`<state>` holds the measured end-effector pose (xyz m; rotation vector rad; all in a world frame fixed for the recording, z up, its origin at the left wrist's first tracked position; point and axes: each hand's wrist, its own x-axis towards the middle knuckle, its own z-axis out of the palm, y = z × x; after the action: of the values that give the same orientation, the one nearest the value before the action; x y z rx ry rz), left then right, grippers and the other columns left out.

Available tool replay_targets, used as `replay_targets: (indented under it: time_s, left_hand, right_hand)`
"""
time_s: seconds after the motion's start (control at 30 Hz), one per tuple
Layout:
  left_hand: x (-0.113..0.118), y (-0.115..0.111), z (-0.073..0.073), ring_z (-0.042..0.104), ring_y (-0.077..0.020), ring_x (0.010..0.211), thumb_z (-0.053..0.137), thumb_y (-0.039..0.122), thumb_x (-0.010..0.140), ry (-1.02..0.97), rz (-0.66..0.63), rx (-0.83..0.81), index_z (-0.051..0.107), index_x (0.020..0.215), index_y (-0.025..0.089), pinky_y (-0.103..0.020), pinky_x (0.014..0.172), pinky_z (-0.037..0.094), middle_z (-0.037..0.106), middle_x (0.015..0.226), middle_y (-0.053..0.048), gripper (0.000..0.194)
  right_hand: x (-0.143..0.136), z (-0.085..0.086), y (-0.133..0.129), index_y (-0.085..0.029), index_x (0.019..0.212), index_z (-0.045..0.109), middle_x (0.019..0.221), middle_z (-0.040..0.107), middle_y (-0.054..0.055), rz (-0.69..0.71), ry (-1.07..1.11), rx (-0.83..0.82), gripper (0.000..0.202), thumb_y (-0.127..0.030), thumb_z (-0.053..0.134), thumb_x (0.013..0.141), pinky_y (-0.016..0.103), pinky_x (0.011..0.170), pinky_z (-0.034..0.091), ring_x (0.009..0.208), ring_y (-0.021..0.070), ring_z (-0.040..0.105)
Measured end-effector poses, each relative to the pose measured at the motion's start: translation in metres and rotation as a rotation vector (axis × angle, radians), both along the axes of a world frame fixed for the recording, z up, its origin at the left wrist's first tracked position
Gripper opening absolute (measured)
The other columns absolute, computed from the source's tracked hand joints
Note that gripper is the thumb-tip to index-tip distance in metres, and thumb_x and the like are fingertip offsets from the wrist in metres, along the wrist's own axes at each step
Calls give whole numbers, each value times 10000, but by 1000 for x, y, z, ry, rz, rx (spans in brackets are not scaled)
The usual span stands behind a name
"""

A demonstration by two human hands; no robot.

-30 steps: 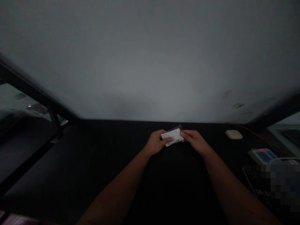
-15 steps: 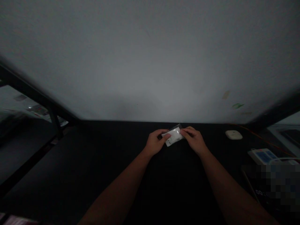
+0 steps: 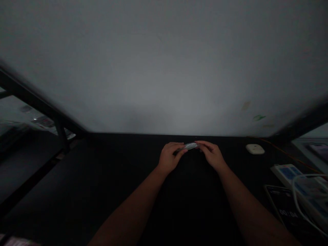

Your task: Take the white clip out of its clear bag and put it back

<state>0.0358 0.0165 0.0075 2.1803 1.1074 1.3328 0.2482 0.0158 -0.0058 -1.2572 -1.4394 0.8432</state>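
Note:
A small shiny packet (image 3: 191,146), whitish and seen nearly edge-on, is held between both hands above the black table (image 3: 115,177). My left hand (image 3: 170,156) pinches its left end between thumb and fingers. At the packet's right end, my right hand (image 3: 211,153) grips it with thumb and fingertips. What the packet contains cannot be made out.
To the right lie a white rounded plug-like block (image 3: 255,149), a power strip (image 3: 287,172) with a white cable, and a phone (image 3: 282,205) showing a timer. A grey wall (image 3: 164,85) rises behind the table, and dark frame bars stand at both sides.
The packet has been tilted from showing its broad white face to nearly edge-on. Both hands keep hold of it in almost the same place.

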Motion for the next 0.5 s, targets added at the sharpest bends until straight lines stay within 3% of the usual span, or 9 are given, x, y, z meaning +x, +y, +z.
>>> replay_targets:
  time_s: [0.1, 0.3, 0.5]
  left_hand:
    - [0, 2, -5, 711, -227, 954, 754, 234, 828, 47, -35, -33, 739, 936, 207, -415, 884, 563, 771, 990, -70, 113]
    - [-2, 5, -10, 688, -229, 974, 770, 151, 783, 120, -18, -73, 711, 983, 198, -425, 897, 562, 754, 1011, -70, 214]
    - [-2, 3, -9, 683, -226, 982, 773, 114, 762, 105, -11, -81, 693, 992, 202, -431, 900, 559, 746, 1032, -67, 259]
  right_hand:
    - [-3, -2, -1, -217, 922, 763, 888, 769, 66, -13, -101, 30, 312, -441, 551, 874, 336, 697, 541, 769, 212, 691]
    - [-8, -4, -5, -227, 908, 759, 758, 677, 44, -43, -382, 136, 205, -366, 613, 868, 308, 640, 497, 677, 189, 619]
    - [-7, -4, -3, -217, 952, 764, 717, 611, 25, -57, -427, 140, 211, -337, 617, 860, 297, 611, 471, 620, 171, 565]
